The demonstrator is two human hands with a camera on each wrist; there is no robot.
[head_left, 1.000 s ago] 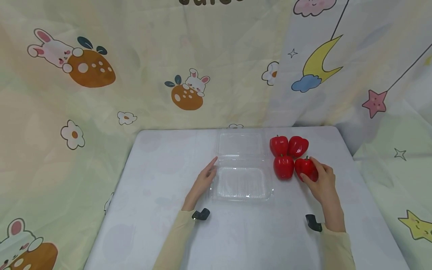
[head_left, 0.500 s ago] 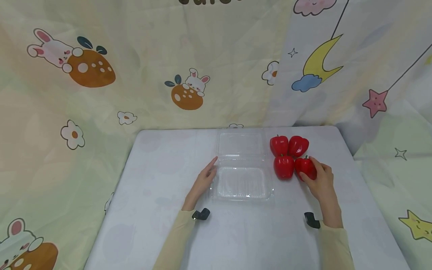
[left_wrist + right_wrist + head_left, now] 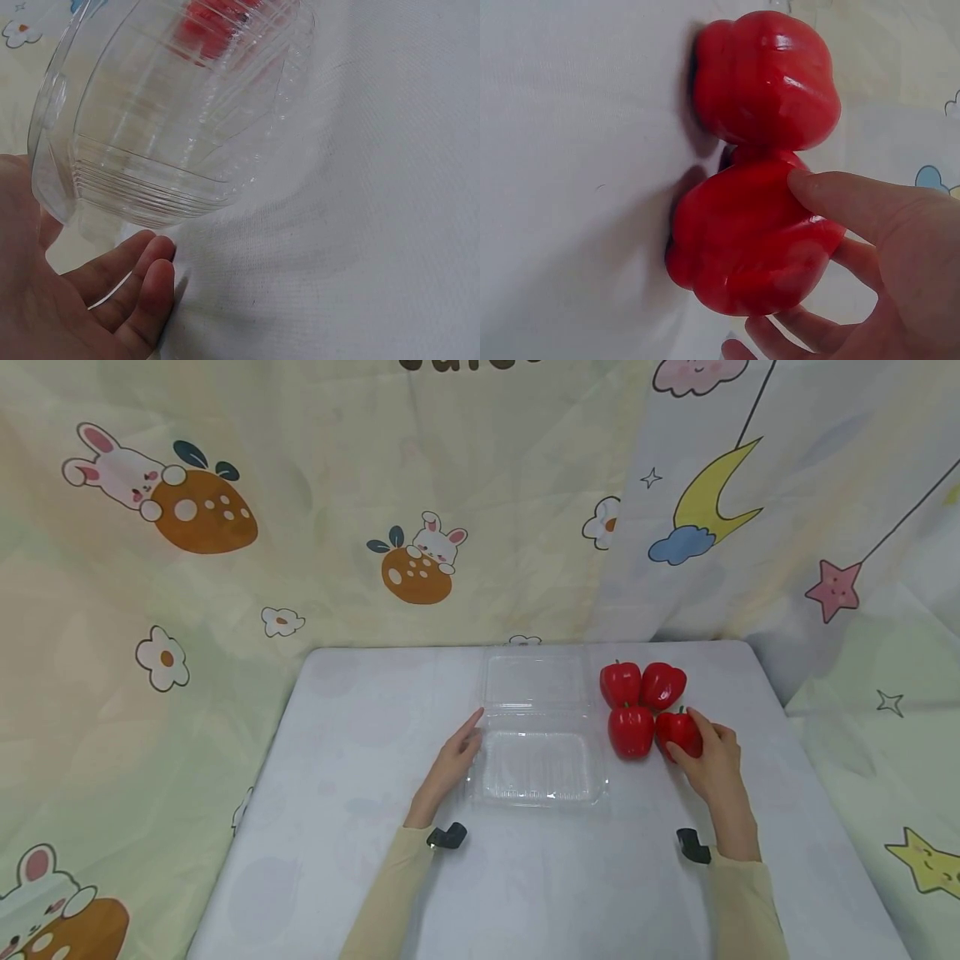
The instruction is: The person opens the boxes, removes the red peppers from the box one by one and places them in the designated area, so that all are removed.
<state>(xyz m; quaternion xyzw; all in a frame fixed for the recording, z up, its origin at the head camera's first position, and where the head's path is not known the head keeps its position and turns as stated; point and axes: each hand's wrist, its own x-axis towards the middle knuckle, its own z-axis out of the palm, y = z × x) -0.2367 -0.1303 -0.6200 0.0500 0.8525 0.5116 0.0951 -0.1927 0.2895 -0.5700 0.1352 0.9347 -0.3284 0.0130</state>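
Four would exceed a count, so several glossy red bell peppers stand in a cluster at the table's right; the front right bell pepper [image 3: 675, 735] is between the thumb and fingers of my right hand [image 3: 712, 768]. In the right wrist view my thumb lies on that bell pepper [image 3: 750, 232], with fingers round its far side. Another bell pepper [image 3: 769, 79] sits beside it. My left hand [image 3: 450, 766] rests at the left edge of a clear plastic clamshell box [image 3: 540, 768], lid folded back. The left wrist view shows the fingers [image 3: 154, 296] relaxed along the box wall [image 3: 150, 172].
Two more bell peppers, one at the back left [image 3: 620, 683] and one at the back right [image 3: 663, 685], stand behind the front pair. A white cloth covers the table [image 3: 360, 877]. A printed curtain [image 3: 315, 527] hangs behind it.
My right hand has shifted very slightly left and away from me with the front right bell pepper. My left hand and the box have stayed put.
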